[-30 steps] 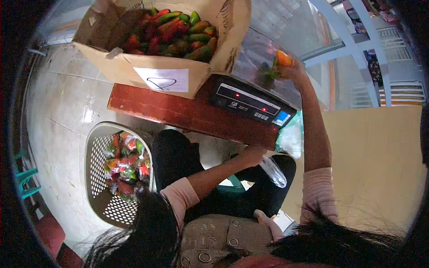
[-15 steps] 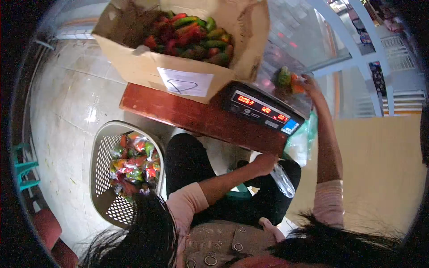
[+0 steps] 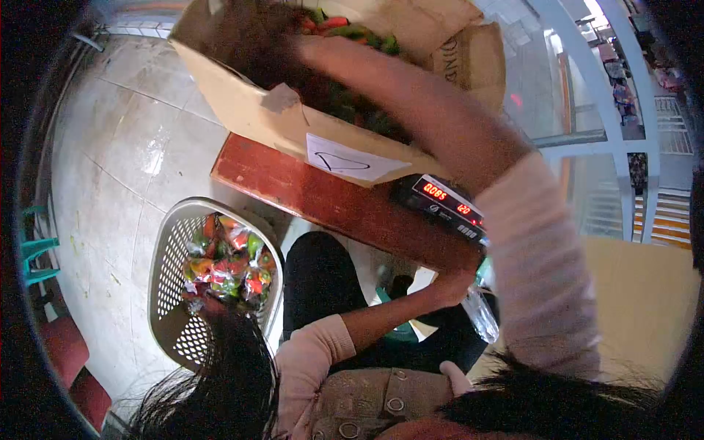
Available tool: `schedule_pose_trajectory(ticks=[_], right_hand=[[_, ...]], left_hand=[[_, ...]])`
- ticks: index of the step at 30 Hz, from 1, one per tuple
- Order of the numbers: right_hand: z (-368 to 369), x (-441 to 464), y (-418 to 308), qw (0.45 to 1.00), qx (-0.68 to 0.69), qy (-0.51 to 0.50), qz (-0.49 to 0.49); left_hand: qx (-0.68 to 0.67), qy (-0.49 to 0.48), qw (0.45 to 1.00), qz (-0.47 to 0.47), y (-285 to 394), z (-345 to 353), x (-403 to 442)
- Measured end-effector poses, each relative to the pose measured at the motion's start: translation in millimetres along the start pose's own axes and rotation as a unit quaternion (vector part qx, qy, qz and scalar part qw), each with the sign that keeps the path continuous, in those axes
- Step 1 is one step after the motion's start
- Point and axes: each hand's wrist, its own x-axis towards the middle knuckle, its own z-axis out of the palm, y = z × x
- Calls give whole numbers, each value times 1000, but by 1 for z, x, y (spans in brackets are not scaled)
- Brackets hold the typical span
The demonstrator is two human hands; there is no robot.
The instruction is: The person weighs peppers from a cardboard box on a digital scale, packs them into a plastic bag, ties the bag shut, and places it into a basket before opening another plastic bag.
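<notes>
My right arm reaches across into the cardboard box of red and green peppers. My right hand is dark and smeared by motion inside the box, so its fingers are hidden. Below the bench edge, my left hand is closed around a clear plastic bag, which hangs over my leg. The black scale shows lit red digits beside the box; its pan is hidden behind my right arm.
The box and scale stand on a red-brown bench. At the left on the tiled floor, a light basket holds bagged peppers. Metal-framed glass is at the upper right, a tan board at the right.
My right hand has moved left from the scale into the box; the peppers it held over the scale are out of sight. My left hand keeps its bag. The view has shifted.
</notes>
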Motion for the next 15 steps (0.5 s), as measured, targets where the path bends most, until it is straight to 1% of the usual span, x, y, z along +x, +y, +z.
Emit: schedule_pose_trajectory(ticks=[2,3,4,5,7,8,9,12,15], right_hand=[[17,5,2,1000,-8,-15,6],[22,4,3,1000,-8,-15,4],[26,1,4,1000,-5,-14,2],[27,-2,5,1000,-5,-9,0],[25,-7,5,1000,2,0,-8],[23,-12,3,1000,6,5,-12],[19,-16,3,1000,9,11,-18],[1,-41,7,998,20,42,-35],[-31,-83,13,994,35,87,-48]], left_hand=[[136,-147,978,-61,-10,6,14],[18,-135,985,-102,-8,14,13],[-101,-115,978,-141,-9,27,12],[-387,1,904,-183,-15,40,5],[-420,77,897,-116,-29,55,-3],[-181,32,983,-13,-36,47,-5],[71,-13,993,93,-42,42,-6],[-40,76,996,18,-17,23,1],[-66,-57,996,10,-19,23,-9]])
